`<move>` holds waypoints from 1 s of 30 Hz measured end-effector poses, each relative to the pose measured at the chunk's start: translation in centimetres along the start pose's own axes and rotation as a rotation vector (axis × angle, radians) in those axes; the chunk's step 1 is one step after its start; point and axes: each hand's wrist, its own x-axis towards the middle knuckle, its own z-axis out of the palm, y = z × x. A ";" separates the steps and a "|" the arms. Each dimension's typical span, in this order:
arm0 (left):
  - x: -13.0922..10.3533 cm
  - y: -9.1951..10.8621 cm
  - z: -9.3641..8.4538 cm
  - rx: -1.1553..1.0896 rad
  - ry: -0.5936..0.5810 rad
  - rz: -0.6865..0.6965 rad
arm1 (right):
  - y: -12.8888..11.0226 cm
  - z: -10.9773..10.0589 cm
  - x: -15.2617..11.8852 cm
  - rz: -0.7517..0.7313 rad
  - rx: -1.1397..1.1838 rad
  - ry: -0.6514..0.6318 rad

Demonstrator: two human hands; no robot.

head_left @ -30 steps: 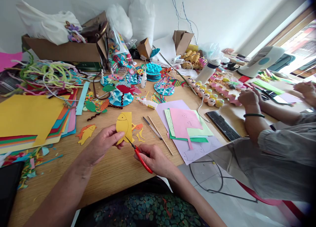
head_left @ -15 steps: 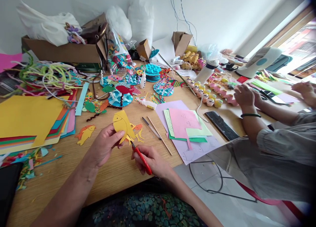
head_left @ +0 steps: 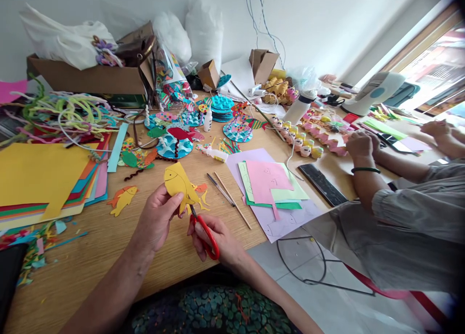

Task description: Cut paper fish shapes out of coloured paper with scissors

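Observation:
Between the thumb and fingers of my left hand [head_left: 162, 213] is a piece of yellow paper [head_left: 178, 181] with a fish outline drawn on it. My right hand [head_left: 214, 235] grips red-handled scissors [head_left: 208, 237], whose blades touch the paper's lower edge. Behind the paper, orange and yellow paper scraps [head_left: 203, 193] lie on the table, partly hidden. To the left of my left hand lie an orange and a yellow paper fish [head_left: 123, 201], overlapping. A pen [head_left: 220, 189] and a thin wooden stick [head_left: 232, 201] rest to the right of the paper.
Coloured paper sheets [head_left: 43, 179] are stacked at left, with paper scraps [head_left: 38, 247] below. Pink and green sheets [head_left: 269, 179] lie on purple paper at right, beside a black phone [head_left: 322, 184]. Another person's hands [head_left: 359, 147] are at the far right. Fish decorations [head_left: 176, 145] stand behind.
The scissors' handles have spread and turned more upright at the paper's lower edge. The yellow paper has tilted slightly in my left hand. The whole view has shifted a little.

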 end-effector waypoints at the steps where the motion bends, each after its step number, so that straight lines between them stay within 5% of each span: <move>1: 0.0 -0.1 0.1 -0.003 0.007 0.007 | 0.1 0.1 0.0 -0.004 0.001 0.004; 30: -0.2 -0.4 0.2 0.077 -0.029 -0.068 | -0.1 -0.3 0.0 -0.026 -0.037 0.047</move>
